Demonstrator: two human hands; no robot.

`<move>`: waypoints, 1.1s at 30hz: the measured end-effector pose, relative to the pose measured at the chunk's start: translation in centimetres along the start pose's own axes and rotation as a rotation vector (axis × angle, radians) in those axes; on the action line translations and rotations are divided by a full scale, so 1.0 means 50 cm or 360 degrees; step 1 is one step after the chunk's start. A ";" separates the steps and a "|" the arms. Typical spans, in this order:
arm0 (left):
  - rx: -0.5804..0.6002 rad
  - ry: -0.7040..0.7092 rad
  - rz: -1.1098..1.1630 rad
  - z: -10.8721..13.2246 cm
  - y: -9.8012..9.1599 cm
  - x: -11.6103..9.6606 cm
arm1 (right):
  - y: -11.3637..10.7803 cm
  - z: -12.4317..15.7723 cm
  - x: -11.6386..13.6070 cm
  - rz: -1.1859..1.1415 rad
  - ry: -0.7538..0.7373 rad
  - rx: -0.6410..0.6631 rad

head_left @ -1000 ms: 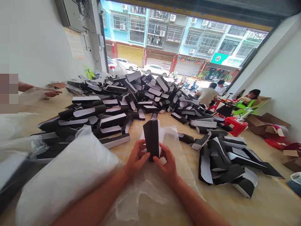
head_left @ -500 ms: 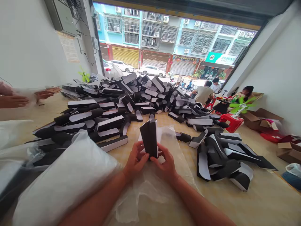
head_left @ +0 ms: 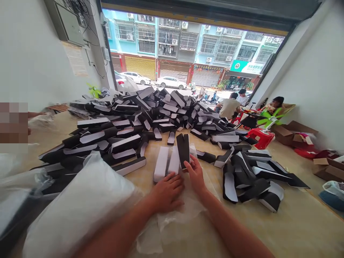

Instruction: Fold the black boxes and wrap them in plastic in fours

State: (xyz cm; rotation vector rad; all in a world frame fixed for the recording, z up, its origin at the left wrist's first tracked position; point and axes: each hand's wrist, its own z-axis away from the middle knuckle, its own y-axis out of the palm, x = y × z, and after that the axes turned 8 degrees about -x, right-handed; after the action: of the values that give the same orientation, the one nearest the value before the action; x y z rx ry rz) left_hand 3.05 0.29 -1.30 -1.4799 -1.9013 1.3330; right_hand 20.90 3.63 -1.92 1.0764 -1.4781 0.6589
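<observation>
Head view: R hand [head_left: 195, 175] pinches upright black card piece [head_left: 183, 150] at its 12 o'clock; L hand [head_left: 166, 191] lies flat, empty, fingers together, by white-faced pieces [head_left: 162, 164], prob. card, on clear plastic [head_left: 172, 225].

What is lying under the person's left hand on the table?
The left hand rests on a crumpled translucent plastic sheet, which lies on the table. The part directly beneath the palm is covered, so it cannot be seen.
</observation>
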 end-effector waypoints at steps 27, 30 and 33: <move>-0.0727 -0.1000 0.0966 -0.012 -0.005 0.035 | -0.267 -0.051 0.254 0.0905 -0.0038 0.1423; -0.1239 -0.1066 0.1050 -0.016 -0.023 0.031 | -0.242 -0.020 0.255 0.1196 -0.0339 0.1475; -0.1486 -0.0825 0.0907 -0.016 -0.041 0.012 | -0.201 0.031 0.223 0.1494 -0.0779 0.1084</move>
State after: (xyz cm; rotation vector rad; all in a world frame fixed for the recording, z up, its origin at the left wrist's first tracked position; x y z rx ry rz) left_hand 2.37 1.19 0.68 -2.4404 -2.8049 1.1426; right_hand 29.76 -4.89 6.88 1.0329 -2.2883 1.7404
